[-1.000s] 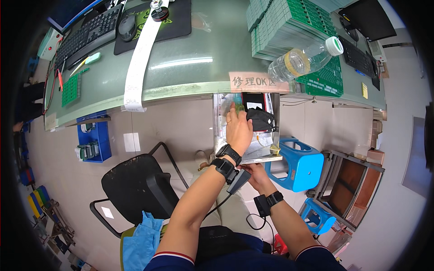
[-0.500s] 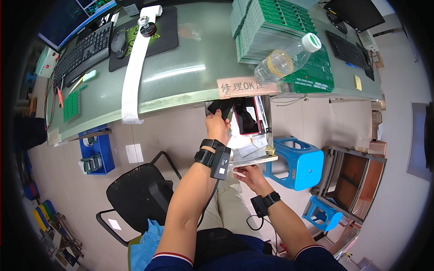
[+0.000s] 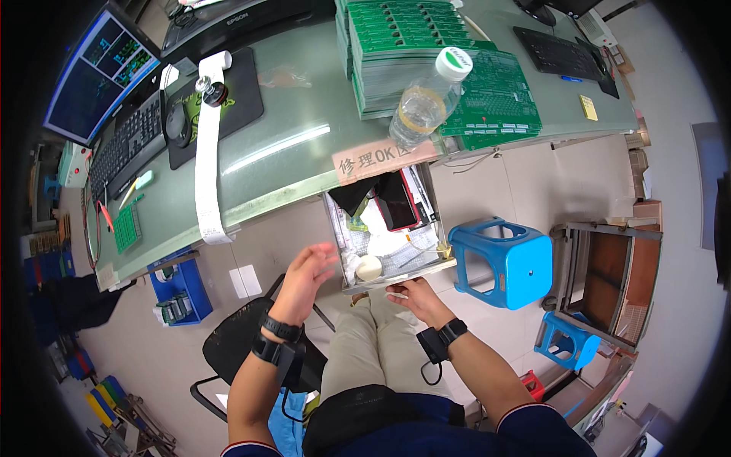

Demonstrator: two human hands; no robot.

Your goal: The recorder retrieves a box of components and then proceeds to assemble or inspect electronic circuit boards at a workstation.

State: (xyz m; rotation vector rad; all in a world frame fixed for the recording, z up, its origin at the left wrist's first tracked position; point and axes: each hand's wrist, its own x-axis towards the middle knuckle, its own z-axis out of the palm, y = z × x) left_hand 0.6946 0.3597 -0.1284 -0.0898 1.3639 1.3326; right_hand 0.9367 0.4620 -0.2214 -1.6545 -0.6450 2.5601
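Note:
My left hand (image 3: 304, 278) is raised in the air left of the drawer's front corner. It holds nothing, and its fingers are apart and slightly blurred. At the drawer's front edge, my right hand (image 3: 420, 301) has loosely bent fingers against the underside of the front panel, with nothing visible in them. The drawer (image 3: 400, 277) is pulled out beneath the desk. Inside lie a phone-like device with a red edge (image 3: 397, 202), a black item (image 3: 354, 197), papers (image 3: 386, 242) and a round off-white object (image 3: 368, 267).
On the green desk (image 3: 289, 171) stand a plastic bottle (image 3: 423, 114), stacked green circuit boards (image 3: 411, 46), a keyboard (image 3: 126, 156) and a mouse (image 3: 178, 126). A paper strip (image 3: 208, 167) hangs over the edge. Blue stools (image 3: 525, 266) stand right; a black chair (image 3: 240, 335) stands left.
My left hand has left the black item in the drawer and moved back toward me and left, with nothing in it. My right hand stays at the drawer front. The view has turned slightly.

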